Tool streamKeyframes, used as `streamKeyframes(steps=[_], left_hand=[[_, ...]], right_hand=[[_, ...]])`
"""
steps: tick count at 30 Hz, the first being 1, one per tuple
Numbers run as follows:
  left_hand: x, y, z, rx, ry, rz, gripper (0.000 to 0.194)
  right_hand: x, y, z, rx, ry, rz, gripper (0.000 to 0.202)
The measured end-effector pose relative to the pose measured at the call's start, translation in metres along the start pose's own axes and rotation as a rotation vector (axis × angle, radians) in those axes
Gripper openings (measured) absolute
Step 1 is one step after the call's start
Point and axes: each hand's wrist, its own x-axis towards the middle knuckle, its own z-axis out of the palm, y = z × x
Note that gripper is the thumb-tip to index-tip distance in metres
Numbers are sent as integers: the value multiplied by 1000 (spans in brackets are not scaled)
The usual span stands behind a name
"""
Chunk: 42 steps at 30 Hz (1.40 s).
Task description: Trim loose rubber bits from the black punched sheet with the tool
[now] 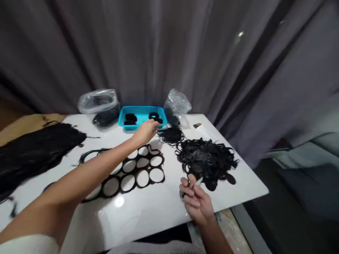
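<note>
The left hand [146, 131] reaches far forward with the arm stretched out across the worktop [148, 211], palm down. Its fingertips pinch a small black ring [158, 121] at the near rim of the blue basket [122, 118]. The ring lies roughly flat, with its long axis running left to right. More black rings sit inside the basket.

The right hand [196, 201] is held low at the near edge of the worktop, wrist bent up and fingers curled inward. Its grip seems to press on a small dark piece [188, 183] at the fingertips, but blur keeps me from telling what it holds or which way the piece points.

Just beyond the right hand lies a big heap of black scraps [206, 160], with a smaller tangle [171, 134] behind it. Under the left forearm lies a black sheet with round holes [132, 173]. A dark bundle [34, 150] lies at far left. Two clear bags [99, 106] flank the basket.
</note>
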Motion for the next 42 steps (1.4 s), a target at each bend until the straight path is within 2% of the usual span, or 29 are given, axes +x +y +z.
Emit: streamKeyframes(steps=[2,4,6,8,10,13,17,24,28,30,32,34,35,36,37,38,40,42], left_hand=[[-63,-16,-11,8,-25,-44,21],[-127,-23,-18,18,-48,-49,20],[-187,-18,-17,52,-58,-37,19],[-238,-7,-9,86,-53,-34,22],[-276,6,4,123,13,-27,24],[-308,18,22,219,123,6,28],[-320,19,35,279,171,17,36],[-320,15,39,278,166,14,38],[-319,15,39,263,159,6,38],[-319,15,40,262,165,3,38],[-318,14,41,259,173,1,37],[-318,14,41,249,182,2,36],[-318,13,41,244,185,2,36],[-318,13,41,240,183,1,35],[-317,13,40,238,178,0,35],[-317,14,39,237,170,-3,35],[-318,14,38,234,156,-10,34],[-318,15,38,224,162,-11,34]], right_hand=[[8,3,14,-143,-18,23,24],[21,12,29,-353,-52,27,20],[37,28,43,-667,-107,-4,22],[54,49,55,-962,-161,-45,19],[68,72,63,-1207,-213,-62,15],[78,99,63,-1497,-303,-81,11],[76,115,54,-1677,-388,-136,10],[74,120,51,-1695,-359,-160,11],[74,121,50,-1723,-401,-200,12],[70,123,48,-1802,-479,-269,11],[63,125,47,-1968,-619,-404,11],[60,127,47,-2164,-779,-561,23],[63,125,47,-2241,-820,-619,27],[68,122,49,-2297,-810,-658,27],[77,116,51,-2332,-738,-688,25],[89,107,53,-2344,-628,-706,22],[120,83,59,-2350,-319,-779,19],[148,58,66,-2340,-124,-844,21]])
